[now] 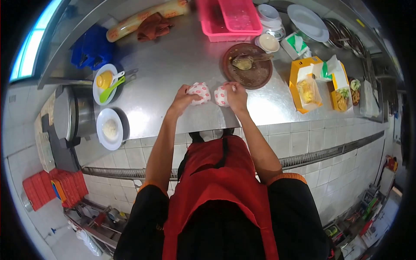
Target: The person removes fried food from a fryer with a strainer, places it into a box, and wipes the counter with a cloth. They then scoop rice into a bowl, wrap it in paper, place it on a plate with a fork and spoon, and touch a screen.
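Note:
My left hand (184, 100) is closed round a small packet wrapped in white paper with a red pattern (201, 92). A second packet in the same patterned paper (221, 96) is in my right hand (237, 99), its fingers gripping the top and right side. The two packets are close together with a narrow gap between them, over the front part of the steel table (156, 95). What is inside the paper is hidden. Just beyond my right hand lies a round brown mortar dish (255, 80) with a pestle (255, 56) on it.
Open yellow boxes with food (299, 93) stand at the right. A pink basket (229, 38), a scale (274, 31) and a white plate (307, 21) are at the back. At the left are a plate with green and white utensils (99, 95), a plate of rice (104, 138) and a large pot (65, 112).

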Motion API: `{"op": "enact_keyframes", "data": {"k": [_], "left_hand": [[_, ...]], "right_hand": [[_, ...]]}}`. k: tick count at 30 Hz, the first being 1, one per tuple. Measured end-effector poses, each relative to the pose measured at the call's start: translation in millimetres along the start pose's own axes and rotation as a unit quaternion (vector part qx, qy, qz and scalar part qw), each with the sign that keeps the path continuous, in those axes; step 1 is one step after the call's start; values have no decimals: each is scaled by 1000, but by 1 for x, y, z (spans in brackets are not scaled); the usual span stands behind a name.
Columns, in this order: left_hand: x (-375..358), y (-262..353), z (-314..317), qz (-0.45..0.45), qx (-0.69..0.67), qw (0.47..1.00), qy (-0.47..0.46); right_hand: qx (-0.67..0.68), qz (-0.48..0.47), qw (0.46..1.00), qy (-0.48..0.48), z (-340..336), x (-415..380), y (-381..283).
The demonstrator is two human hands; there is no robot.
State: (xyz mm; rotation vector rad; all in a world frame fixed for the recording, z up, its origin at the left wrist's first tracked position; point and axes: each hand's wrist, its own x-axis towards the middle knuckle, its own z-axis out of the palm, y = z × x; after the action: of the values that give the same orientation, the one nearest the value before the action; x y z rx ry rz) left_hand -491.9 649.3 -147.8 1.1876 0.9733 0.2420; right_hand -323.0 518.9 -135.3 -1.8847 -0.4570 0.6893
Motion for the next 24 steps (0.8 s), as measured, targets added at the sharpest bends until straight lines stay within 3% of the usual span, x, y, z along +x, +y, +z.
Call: {"op": "enact_keyframes", "data": {"k": [1,2,5,6,8,9,11,12,13,14,16,17,18,19,20,21,22,24], "left_hand": [[6,7,-4,-32,13,999,-14],[12,11,-5,-28,8,1000,-9],[38,9,-2,66,90,993,-42],[50,1,0,105,115,988,-26],[52,7,11,116,270,955,39],[45,13,15,116,267,955,49],[7,24,9,252,379,879,143],[-15,24,-10,237,383,878,164],[-37,22,-32,306,324,870,212],[-58,19,-52,377,267,849,257],[-113,-15,-99,228,69,892,384],[-136,-35,-125,159,1,866,475],[-133,-107,-174,216,-19,788,576],[-155,-137,-212,76,69,752,651],[-170,-152,-236,17,37,712,701],[-186,-146,-250,8,-132,725,676],[-198,-138,-260,1,-298,716,631],[-200,-145,-280,50,-346,723,596]], "right_hand": [[15,-92,996,7,7,0,14],[13,-98,995,1,13,2,24],[-126,-238,955,129,29,1,28],[-126,-243,954,124,31,-3,25],[-235,-284,907,204,32,-6,20],[-233,-243,915,221,32,-8,15],[-185,-200,936,225,28,-14,17],[-136,-198,948,210,28,-16,22],[-165,-180,946,213,26,-30,6],[-178,-300,898,267,23,-27,28],[-159,-264,904,297,20,-44,21],[-125,-246,914,298,23,-52,15],[-122,-250,913,297,33,-57,10],[-102,-226,927,282,47,-67,1],[-83,-204,939,266,60,-75,-8],[-89,-315,919,222,78,-75,-16],[0,-283,948,146,107,-79,-33],[-77,-382,920,44,163,-79,-75]]}}
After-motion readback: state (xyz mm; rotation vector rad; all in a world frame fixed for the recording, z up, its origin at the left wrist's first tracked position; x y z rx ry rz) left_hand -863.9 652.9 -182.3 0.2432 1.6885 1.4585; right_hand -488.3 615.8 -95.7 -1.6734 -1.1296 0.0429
